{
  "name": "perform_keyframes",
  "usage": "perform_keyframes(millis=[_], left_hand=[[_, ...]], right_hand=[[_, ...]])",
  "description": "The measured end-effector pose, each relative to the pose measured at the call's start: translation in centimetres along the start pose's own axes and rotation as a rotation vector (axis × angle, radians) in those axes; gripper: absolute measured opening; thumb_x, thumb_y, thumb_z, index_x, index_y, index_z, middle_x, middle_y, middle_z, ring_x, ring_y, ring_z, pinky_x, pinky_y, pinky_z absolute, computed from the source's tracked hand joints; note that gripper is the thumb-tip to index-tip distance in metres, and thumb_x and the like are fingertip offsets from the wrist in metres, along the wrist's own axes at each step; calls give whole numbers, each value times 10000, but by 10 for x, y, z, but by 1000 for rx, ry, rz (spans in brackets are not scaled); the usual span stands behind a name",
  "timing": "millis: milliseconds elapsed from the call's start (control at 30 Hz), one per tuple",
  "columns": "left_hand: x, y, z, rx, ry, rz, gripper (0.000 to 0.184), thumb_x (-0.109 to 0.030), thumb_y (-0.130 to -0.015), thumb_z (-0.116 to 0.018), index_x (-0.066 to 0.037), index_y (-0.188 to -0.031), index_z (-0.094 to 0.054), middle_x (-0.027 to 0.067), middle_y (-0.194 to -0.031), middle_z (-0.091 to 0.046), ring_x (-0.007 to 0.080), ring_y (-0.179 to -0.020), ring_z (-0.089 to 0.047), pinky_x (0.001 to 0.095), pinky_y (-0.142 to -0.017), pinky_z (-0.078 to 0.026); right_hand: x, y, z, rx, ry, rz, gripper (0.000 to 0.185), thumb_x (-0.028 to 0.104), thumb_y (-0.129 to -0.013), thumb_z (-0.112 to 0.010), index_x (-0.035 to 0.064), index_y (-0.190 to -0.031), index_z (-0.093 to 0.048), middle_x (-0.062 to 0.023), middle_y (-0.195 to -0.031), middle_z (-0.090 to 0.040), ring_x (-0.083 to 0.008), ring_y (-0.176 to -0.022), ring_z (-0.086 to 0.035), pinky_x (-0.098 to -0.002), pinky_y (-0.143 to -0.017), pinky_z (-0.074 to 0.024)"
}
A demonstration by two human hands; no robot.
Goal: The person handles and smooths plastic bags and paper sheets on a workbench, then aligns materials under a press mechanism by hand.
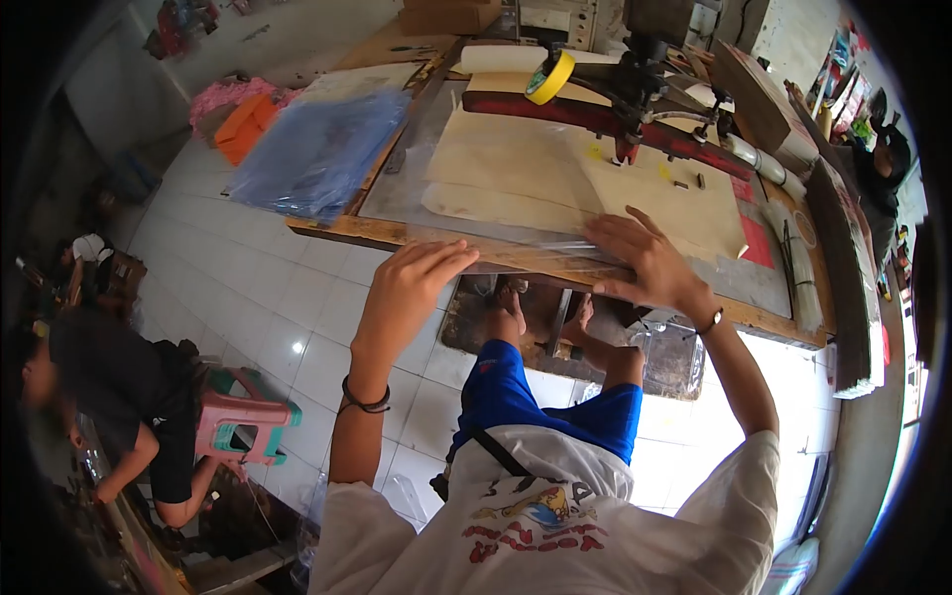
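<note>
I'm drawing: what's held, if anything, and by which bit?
Seemingly a clear plastic sheet, by its near edge, with left hand and right hand; exact grip hidden.

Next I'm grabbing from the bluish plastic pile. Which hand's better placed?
Probably your left hand: it is nearer the bluish plastic pile. Both are at the clear film, but your right hand is farther from the pile.

White T-shirt, short sleeves loose and creased | there's the front print, a yellow-and-blue figure above wavy red lettering | black strap slants at the waist | bright blue shorts, small red mark on the left leg | dark bracelet, left wrist | slim dark band, pale round face, right wrist!
</note>
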State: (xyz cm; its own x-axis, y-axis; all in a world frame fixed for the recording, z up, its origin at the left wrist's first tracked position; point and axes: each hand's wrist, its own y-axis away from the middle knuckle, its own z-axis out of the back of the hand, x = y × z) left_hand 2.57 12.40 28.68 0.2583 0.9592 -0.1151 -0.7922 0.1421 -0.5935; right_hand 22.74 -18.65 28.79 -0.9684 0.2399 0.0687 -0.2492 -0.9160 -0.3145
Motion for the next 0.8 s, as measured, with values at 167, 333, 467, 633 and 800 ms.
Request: perform_keyframes(millis=[167,333,467,633,800], left_hand=[[-31,-20,44,-342,106,-155,371,2,-799,-724,-90,-1159,-730,106,-1069,-738,276,-947,-740,369,-778,-621],[-85,-56,87,-519,301,-330,551,61,-647,-910,-30,-1123,-649,199,-994,-738,278,-808,-757,350,-706,-640],[-92,-82,109,-619,261,-396,704,50,-620,-940,13,-1218,-572,224,-1033,-709,286,-820,-733,380,-740,-611],[-91,-71,116,-895,-61,-381,466,-91,-857,-765,5,-1248,-531,196,-1014,-674,278,-873,-681,438,-793,-562],[-137,-19,41,-913,676,-344,168,-130,-867,-741,-88,-1012,-668,84,-780,-681,210,-621,-619,359,-540,-521]], right_hand=[[61,-25,48,-186,80,59,659,445,-831,-780,76,-1351,-614,-127,-1350,-642,-325,-1310,-564,-540,-1169,-351],[112,-59,116,-260,-225,168,555,304,-791,-837,41,-1255,-680,-147,-1140,-726,-322,-1032,-707,-446,-915,-543],[124,-78,156,-285,-309,292,456,222,-793,-845,8,-1175,-719,-143,-966,-762,-276,-811,-746,-365,-743,-586],[121,-104,167,-524,-484,262,278,120,-929,-733,9,-1182,-703,-128,-964,-778,-165,-799,-747,-297,-689,-605],[95,-113,141,-592,-1131,-93,298,143,-1016,-638,7,-1274,-578,-155,-1057,-745,-207,-843,-752,-320,-624,-644]])
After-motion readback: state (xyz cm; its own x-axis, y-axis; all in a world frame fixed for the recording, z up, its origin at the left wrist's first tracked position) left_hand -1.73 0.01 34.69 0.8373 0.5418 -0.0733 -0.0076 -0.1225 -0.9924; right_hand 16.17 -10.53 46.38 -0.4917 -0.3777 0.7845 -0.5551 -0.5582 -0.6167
